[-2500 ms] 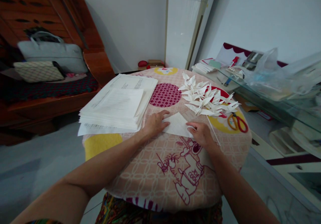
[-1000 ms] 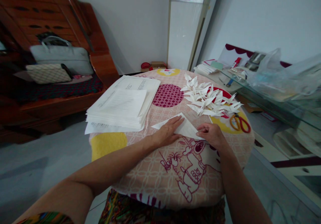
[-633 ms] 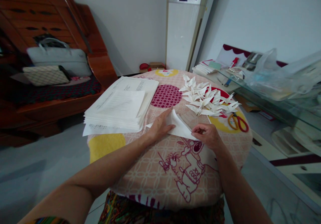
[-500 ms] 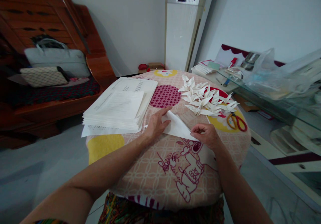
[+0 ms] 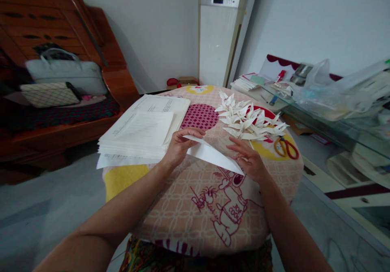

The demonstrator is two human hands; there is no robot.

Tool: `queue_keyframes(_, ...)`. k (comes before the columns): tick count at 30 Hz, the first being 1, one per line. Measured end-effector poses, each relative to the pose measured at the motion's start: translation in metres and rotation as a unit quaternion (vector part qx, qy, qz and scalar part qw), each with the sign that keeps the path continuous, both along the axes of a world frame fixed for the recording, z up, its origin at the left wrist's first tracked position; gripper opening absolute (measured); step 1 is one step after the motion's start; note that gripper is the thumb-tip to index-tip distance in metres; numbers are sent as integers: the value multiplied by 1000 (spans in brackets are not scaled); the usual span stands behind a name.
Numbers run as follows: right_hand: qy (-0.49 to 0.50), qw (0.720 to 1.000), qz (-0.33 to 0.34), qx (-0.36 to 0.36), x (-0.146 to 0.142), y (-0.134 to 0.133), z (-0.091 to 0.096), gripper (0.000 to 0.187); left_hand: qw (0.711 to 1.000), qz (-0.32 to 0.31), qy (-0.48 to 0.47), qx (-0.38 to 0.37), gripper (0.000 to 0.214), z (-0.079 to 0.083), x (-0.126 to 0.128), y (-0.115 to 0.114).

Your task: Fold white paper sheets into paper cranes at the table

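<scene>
A folded sheet of white paper (image 5: 210, 154) is tilted over the patterned cloth, its long point toward the right. My left hand (image 5: 182, 145) pinches the paper's left end between thumb and fingers. At the paper's right end, my right hand (image 5: 247, 158) has its fingers apart, close beside the edge; no grip shows. To the left lies a stack of printed paper sheets (image 5: 137, 136), with a smaller sheet on top. Beyond my right hand sits a cluster of folded paper pieces with pointed tips (image 5: 243, 115).
Scissors (image 5: 286, 148) with red and yellow handles lie at the right edge of the round, cloth-covered table (image 5: 183, 207). A glass-topped cabinet (image 5: 317, 119) with plastic bags stands to the right. A wooden bench (image 5: 118, 81) with bags is at left.
My left hand has gone from lying on the paper to pinching its left end and lifting it. My right hand has let go of the right tip and spread its fingers.
</scene>
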State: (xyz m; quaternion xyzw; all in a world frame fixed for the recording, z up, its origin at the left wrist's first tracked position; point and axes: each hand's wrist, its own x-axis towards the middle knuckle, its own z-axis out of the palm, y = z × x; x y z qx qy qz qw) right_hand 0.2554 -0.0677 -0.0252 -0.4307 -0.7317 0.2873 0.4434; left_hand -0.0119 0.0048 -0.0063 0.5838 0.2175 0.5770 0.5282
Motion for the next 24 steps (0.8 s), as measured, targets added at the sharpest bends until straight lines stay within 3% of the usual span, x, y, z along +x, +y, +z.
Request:
queue_keyframes(4, -50, 997, 42, 27, -12, -3, 9, 43, 999, 29, -6, -26, 10, 0, 2, 0)
queue_keyframes(7, -56, 998, 32, 18, -23, -5, 13, 32, 998, 56, 13, -38, 10, 2, 4, 0)
queue_keyframes(10, -45, 999, -23, 6, -28, -7, 13, 28, 997, 70, 19, -37, 13, 6, 2, 0)
queue_keyframes(12, -36, 994, -86, 56, -26, -11, 16, 28, 997, 63, 21, -30, 17, 9, -2, 1)
queue_keyframes(14, -34, 980, -133, 146, -23, -17, 21, 29, 998, 42, 30, -21, 21, 13, -10, 3)
queue_keyframes(17, -89, 953, -144, 251, -19, -30, 32, 39, 998, 3, 54, 6, 24, 18, -24, 7)
queue_keyframes(21, -225, 924, -146, 274, -20, -48, 35, 40, 989, -62, 130, 39, 14, 22, -46, 17)
queue_keyframes(24, -334, 899, -139, 247, -21, -55, 19, 37, 938, -156, 308, 32, 9, 19, -58, 25)
